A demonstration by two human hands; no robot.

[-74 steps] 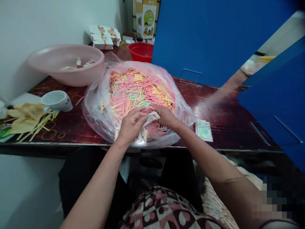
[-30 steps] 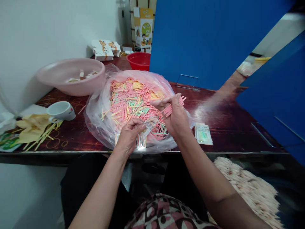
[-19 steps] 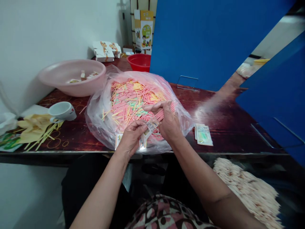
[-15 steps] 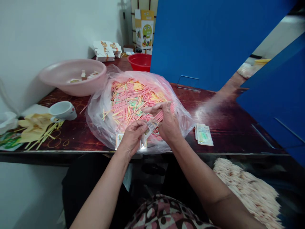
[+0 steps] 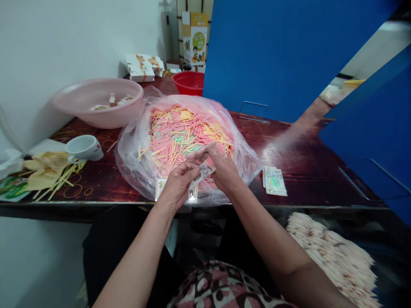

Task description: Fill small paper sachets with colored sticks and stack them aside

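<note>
A clear plastic bag [image 5: 131,145] lies open on the dark table, heaped with thin pink, yellow and green sticks [image 5: 180,128]. My left hand [image 5: 178,182] pinches a small clear printed packet [image 5: 203,172] at the bag's near edge. My right hand [image 5: 221,167] is closed around a bundle of pink sticks, their ends against the packet's mouth. More flat packets [image 5: 160,188] lie under the bag's front edge.
A pink basin [image 5: 96,102] stands at the back left, a red bowl [image 5: 188,82] behind the bag. A white cup [image 5: 84,147] and yellow strips [image 5: 48,169] lie at the left. A small packet stack [image 5: 274,181] sits right. Blue panels [image 5: 289,55] close the right side.
My right hand lifted a bundle of pink sticks from the heap, then brought it down and toward my left hand, to the packet held there. My left hand stayed almost still.
</note>
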